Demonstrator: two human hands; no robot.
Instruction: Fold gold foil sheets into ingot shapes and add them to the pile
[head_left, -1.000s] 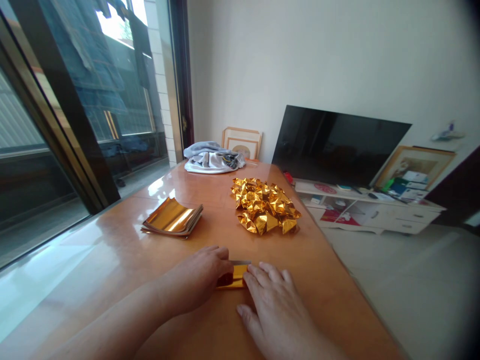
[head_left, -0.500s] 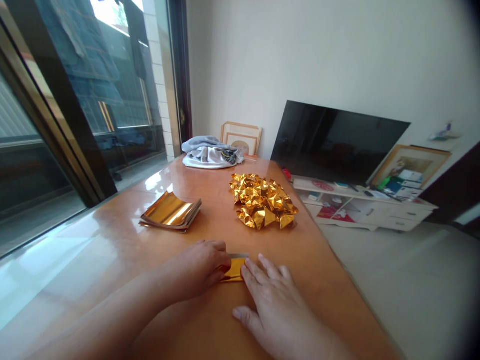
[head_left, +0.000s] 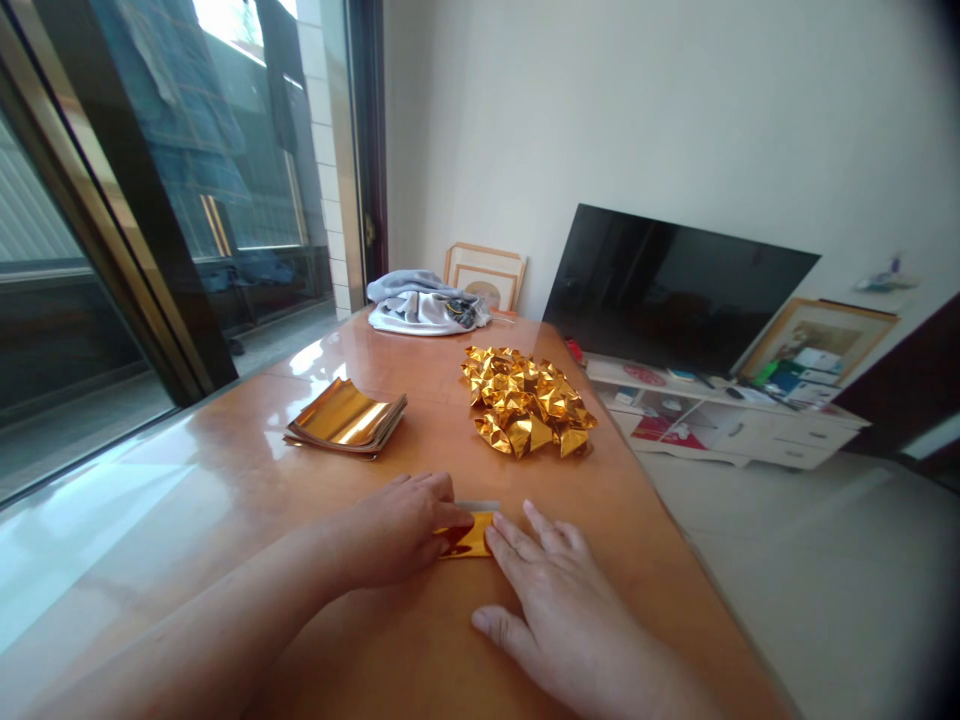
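Observation:
A folded strip of gold foil paper point(head_left: 474, 540) lies flat on the wooden table point(head_left: 420, 640), a greyish band showing along its far edge. My left hand point(head_left: 409, 525) is at the strip's left end, fingers curled and index finger stretched over the foil; that end is partly hidden under it. My right hand point(head_left: 551, 590) lies flat with spread fingers, its fingertips pressing the strip's right end. Beyond my left hand is a stack of gold foil sheets point(head_left: 346, 418). Folded gold foil pieces point(head_left: 529, 400) are heaped beyond my right hand.
A bundle of grey and white cloth point(head_left: 424, 305) sits at the table's far end, near leaning picture frames point(head_left: 486, 275). Past the table's right edge stand a large dark television point(head_left: 675, 290) and a low white cabinet point(head_left: 750, 440). A glass sliding door point(head_left: 150, 250) borders the left.
My left index finger has stretched out to the right over the foil strip. The right hand still presses its right end. The view has shifted slightly.

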